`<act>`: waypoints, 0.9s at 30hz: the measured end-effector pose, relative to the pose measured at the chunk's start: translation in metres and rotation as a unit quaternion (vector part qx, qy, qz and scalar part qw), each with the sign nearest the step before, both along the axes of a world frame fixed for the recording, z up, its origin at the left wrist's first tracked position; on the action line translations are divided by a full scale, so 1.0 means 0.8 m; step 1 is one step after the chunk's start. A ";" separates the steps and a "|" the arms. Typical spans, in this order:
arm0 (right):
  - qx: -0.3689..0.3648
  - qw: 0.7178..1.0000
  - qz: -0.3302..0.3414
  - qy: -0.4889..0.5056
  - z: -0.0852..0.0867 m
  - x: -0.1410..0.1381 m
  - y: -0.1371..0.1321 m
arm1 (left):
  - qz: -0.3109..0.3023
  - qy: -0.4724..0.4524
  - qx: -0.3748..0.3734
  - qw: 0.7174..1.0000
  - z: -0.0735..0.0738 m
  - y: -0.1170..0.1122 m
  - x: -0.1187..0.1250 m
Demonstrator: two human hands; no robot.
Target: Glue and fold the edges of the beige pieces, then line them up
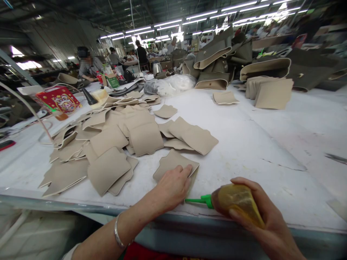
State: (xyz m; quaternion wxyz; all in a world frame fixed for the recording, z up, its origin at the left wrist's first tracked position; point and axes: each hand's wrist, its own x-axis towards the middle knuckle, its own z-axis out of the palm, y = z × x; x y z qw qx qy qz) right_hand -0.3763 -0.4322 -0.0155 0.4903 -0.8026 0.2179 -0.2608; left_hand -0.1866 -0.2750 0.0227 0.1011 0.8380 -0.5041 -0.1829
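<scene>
My right hand (264,216) is wrapped round a squeeze glue bottle (235,202) of amber liquid, tipped on its side with its green nozzle pointing left. The nozzle's tip is at the near edge of a beige leather piece (172,164), close to the table's front edge. My left hand (173,186) grips that piece, its fingers bent over the right side; the thumb is hidden. Left of it lies a loose heap of similar beige pieces (145,133), some folded double. A few more overlapping pieces (199,136) lie just beyond my left hand.
Upright beige panels (275,94) and dark bags (214,59) stand at the back right. A clear plastic bag (170,85) lies at the back middle, a red box (58,99) at the left. Scissors (336,158) rest at the right edge. Several people work farther off.
</scene>
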 end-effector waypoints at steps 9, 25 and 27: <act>-0.020 1.000 -0.007 -0.020 -0.001 0.000 0.000 | 0.003 0.009 0.007 1.000 0.000 -0.001 0.000; 0.007 0.999 -0.035 -0.001 -0.003 -0.003 0.012 | -0.004 0.016 0.009 1.000 0.001 -0.003 0.003; -0.018 0.999 -0.041 -0.007 -0.004 -0.004 0.009 | -0.004 0.016 0.014 1.000 0.001 -0.003 0.004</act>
